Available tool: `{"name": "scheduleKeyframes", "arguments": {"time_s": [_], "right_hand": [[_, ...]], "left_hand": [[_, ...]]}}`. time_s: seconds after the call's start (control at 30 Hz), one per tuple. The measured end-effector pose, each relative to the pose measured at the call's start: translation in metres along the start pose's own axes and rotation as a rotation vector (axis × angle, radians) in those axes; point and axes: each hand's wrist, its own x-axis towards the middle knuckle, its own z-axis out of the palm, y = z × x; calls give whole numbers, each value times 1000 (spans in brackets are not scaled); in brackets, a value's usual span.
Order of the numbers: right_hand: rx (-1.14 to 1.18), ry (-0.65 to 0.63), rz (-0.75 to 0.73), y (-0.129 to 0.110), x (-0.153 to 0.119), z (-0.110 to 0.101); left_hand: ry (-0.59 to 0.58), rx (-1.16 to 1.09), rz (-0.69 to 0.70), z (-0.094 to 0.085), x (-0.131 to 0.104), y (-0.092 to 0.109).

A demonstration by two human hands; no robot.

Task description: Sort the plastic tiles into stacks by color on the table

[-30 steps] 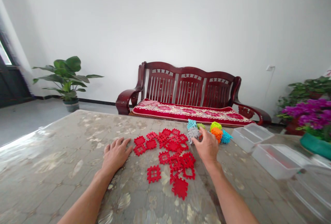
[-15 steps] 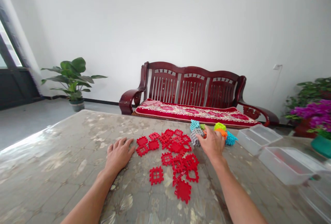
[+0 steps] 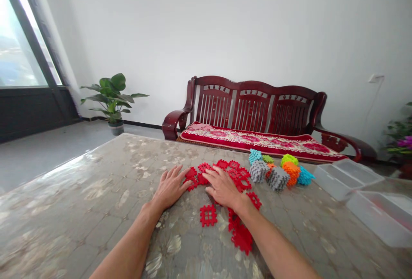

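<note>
Flat red toothed pieces (image 3: 242, 237) lie loosely spread on the patterned table (image 3: 106, 201), some solid and some with window-like openings. My left hand (image 3: 170, 186) rests on the table with fingers spread, its fingertips at the red pieces on the left side. My right hand (image 3: 222, 186) lies palm down over the middle of the red pieces, fingers spread, hiding some of them. A separate red window piece (image 3: 208, 216) sits nearer, below my right hand.
Assembled gray blocks (image 3: 278, 179), an orange block (image 3: 291, 173), blue blocks (image 3: 305, 176) and green ones stand right of the red pieces. Clear plastic boxes (image 3: 380, 219) are at the right. Behind the table is a wooden bench (image 3: 251, 111); a potted plant (image 3: 112, 98) stands left.
My right hand has moved left from the colored blocks onto the red pieces, uncovering a second gray block. My left hand is now closer to the red pieces. The view has turned left.
</note>
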Motion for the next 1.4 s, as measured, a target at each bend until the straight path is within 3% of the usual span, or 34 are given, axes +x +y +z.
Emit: {"name": "scheduleKeyframes", "arguments": {"time_s": [0.1,0.23,0.37,0.63,0.77,1.07,1.23,1.4], "right_hand": [[16,-21,-22,0,0,1],[17,78,54,2,-7,-8],[8,139,133,-2,3,-10],[-101,-86,-17,-22,37,2],[-151,-91,0,-33,33,4],[-204,-84,-23,-43,29,9],[-12,46,90,-34,29,12],[465,328,393,-9,36,14]], "left_hand": [[-14,-34,32,1,0,-1],[-6,-64,44,-1,0,1],[-10,-80,35,-3,0,3],[34,-95,-20,-7,0,3],[84,-73,-38,-8,-1,4],[81,-94,-69,-8,0,3],[71,-103,-76,-8,0,3],[85,-106,-51,-8,0,3]]}}
